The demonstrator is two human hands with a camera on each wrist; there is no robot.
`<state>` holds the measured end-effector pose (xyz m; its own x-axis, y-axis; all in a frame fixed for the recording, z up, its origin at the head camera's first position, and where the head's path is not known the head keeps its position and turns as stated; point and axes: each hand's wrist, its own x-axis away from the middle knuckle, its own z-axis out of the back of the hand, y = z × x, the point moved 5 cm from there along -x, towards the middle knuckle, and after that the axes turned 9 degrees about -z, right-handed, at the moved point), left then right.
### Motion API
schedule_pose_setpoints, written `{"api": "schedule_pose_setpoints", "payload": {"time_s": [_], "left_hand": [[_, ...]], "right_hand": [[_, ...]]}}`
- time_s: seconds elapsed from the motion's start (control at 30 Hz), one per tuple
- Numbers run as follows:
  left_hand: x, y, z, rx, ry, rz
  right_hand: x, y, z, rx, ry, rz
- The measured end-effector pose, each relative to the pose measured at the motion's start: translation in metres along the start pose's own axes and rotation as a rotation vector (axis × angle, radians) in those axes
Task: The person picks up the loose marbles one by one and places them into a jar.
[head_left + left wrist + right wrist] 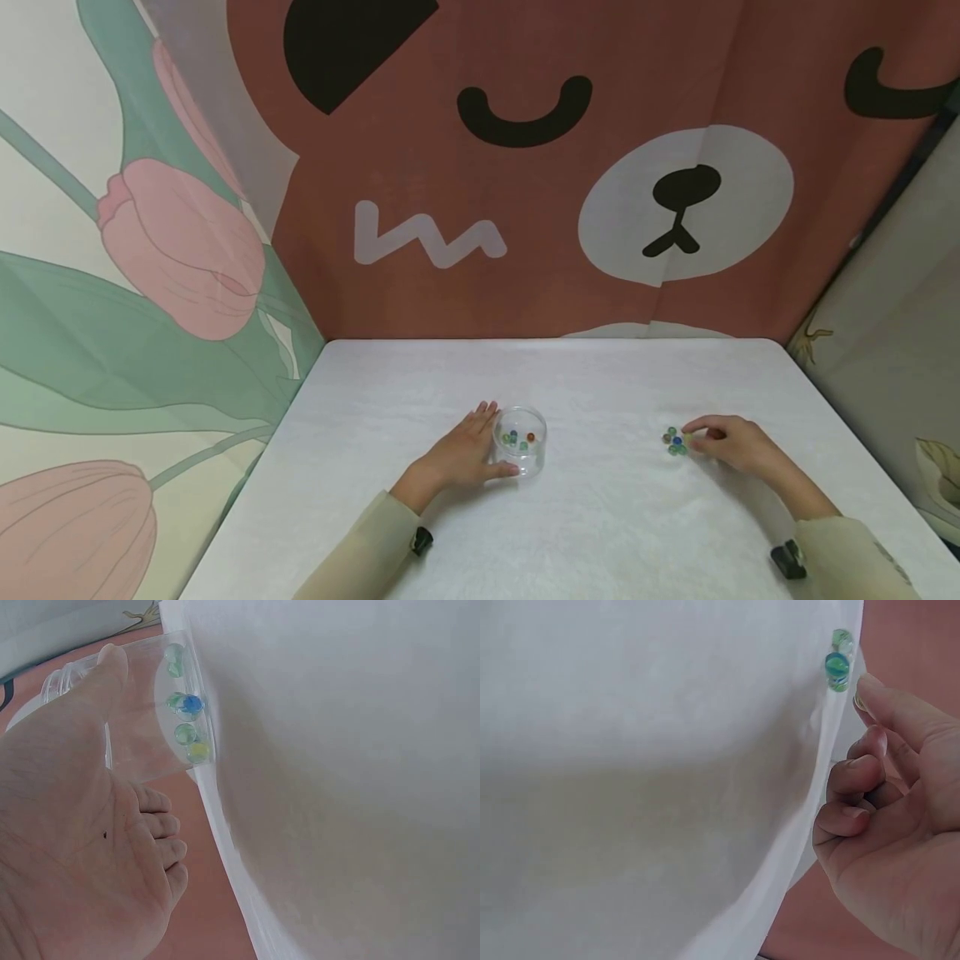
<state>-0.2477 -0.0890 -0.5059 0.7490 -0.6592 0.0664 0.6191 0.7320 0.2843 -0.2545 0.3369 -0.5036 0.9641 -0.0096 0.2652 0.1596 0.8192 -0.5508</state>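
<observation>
A clear jar (532, 467) stands upright on the table, with several glass marbles (523, 446) at its bottom. My left hand (465, 450) rests against the jar's left side, fingers extended and thumb across the near side. The left wrist view shows the thumb on the jar wall (139, 742), with green, blue and yellow marbles (185, 734) inside. Off to the right, my right hand (738, 444) pinches a yellowish marble (859, 703) between thumb and index finger. Beside those fingertips lies a small cluster of green and blue marbles (672, 448) on the table.
A white cloth covers the table (600, 533). Behind it hangs a brown curtain (420, 308) with a bear face, and a tulip-patterned curtain (180, 250) hangs at the left. A pale curtain (885, 333) borders the right side.
</observation>
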Motion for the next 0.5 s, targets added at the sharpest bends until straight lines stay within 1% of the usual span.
{"api": "schedule_pose_setpoints", "payload": {"time_s": [0.27,0.5], "left_hand": [[0.001,0.000,0.001,0.010,-0.002,0.005],[0.001,0.000,0.000,0.011,0.003,0.002]], "right_hand": [[0.010,-0.018,-0.001,-0.015,0.029,0.101],[0.015,-0.032,-0.005,-0.043,0.028,0.134]]}}
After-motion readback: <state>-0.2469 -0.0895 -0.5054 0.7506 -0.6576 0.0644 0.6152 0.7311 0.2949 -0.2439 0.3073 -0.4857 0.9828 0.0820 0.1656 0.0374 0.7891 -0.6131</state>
